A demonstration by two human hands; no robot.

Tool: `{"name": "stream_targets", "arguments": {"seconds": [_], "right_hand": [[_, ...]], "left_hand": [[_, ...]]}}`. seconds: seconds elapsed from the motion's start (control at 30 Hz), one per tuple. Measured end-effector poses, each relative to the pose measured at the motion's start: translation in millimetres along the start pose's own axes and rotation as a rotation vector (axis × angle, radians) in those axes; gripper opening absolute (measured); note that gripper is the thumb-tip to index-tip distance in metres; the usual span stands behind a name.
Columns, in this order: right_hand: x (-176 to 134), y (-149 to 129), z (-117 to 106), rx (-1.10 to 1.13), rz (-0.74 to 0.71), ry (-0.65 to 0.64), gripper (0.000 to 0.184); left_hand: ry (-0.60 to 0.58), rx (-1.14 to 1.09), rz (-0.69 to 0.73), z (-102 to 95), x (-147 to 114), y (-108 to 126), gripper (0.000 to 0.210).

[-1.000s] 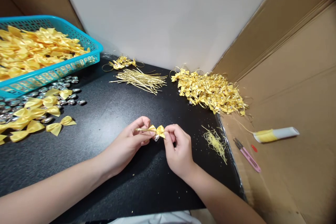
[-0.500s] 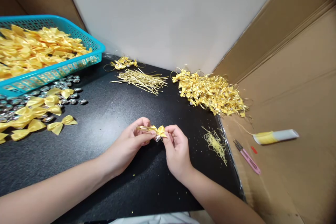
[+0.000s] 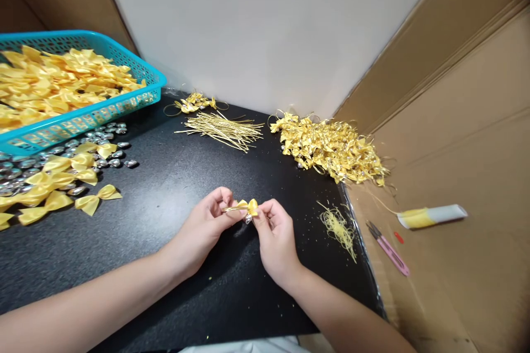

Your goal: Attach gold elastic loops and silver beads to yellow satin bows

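Between my two hands, over the middle of the black table, is a small yellow ribbon bow (image 3: 252,207). A silvery bead (image 3: 248,219) hangs just under its centre, and a gold cord loop (image 3: 232,209) runs left from it. My left hand (image 3: 211,216) is closed, thumb and finger pinching the cord and the bow's left side. Thumb and fingers of my right hand (image 3: 275,234) pinch the bow's right side. The fingertips hide part of the cord.
A teal basket (image 3: 103,113) of yellow bows stands at the left, with silver beads (image 3: 115,163) and loose bows (image 3: 98,199) before it. Gold cords (image 3: 226,131) and a heap of beaded bows (image 3: 331,149) lie behind. Thread scraps (image 3: 339,230), pink snips (image 3: 389,249) and a thread spool (image 3: 433,216) are right.
The bow has turned slightly in my fingers, and the cord loop looks flatter, seen more edge-on. Both hands keep their pinch. The view has shifted slightly.
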State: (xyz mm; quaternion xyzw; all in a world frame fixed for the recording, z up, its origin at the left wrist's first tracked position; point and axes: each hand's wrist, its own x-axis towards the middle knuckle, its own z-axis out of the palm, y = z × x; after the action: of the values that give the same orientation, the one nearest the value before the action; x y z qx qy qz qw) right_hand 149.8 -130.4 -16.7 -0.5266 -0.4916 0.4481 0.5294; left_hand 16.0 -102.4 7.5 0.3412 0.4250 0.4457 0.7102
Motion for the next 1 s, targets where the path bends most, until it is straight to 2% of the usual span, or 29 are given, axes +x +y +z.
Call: {"name": "stream_targets", "arguments": {"seconds": [0.1,0.27,0.43,0.5,0.57,0.63,0.73,0.8,0.9,1.0], "right_hand": [[2.9,-3.9,-4.5,-0.010,-0.014,-0.023,0.018],[8.7,-8.6,-14.5,-0.215,-0.190,-0.022,0.020],[12.7,-4.6,-13.7,-0.214,-0.158,-0.037,0.019],[12.8,-7.8,-14.8,-0.254,-0.196,-0.006,0.016],[10.7,-14.3,-17.2,-0.348,-0.344,0.106,0.013],[6.2,-21.0,-18.3,-0.460,-0.559,0.191,0.012],[-0.9,-25.0,-14.8,-0.630,-0.787,0.141,0.013],[-2.7,-23.0,-11.0,-0.714,-0.812,0.143,0.016],[-0.8,-18.4,-8.4,-0.777,-0.767,0.222,0.016],[2.4,-17.0,-9.5,-0.831,-0.748,0.233,0.014]], "left_hand": [[0.023,-0.008,0.016,0.0,0.1,1.9,0.040],[0.056,-0.014,0.035,0.3,0.0,6.7,0.041],[0.040,-0.018,0.033,0.8,0.4,3.8,0.042],[0.054,0.002,0.058,0.0,1.3,2.3,0.043],[0.087,0.045,0.112,-0.9,2.3,2.0,0.044],[0.115,0.101,0.176,-1.4,2.9,2.8,0.044],[0.117,0.211,0.286,-0.6,1.8,5.2,0.041],[0.124,0.300,0.365,0.9,-0.1,6.6,0.038],[0.157,0.431,0.465,3.0,-3.5,7.3,0.034],[0.159,0.542,0.545,2.9,-5.6,6.2,0.032]]}}
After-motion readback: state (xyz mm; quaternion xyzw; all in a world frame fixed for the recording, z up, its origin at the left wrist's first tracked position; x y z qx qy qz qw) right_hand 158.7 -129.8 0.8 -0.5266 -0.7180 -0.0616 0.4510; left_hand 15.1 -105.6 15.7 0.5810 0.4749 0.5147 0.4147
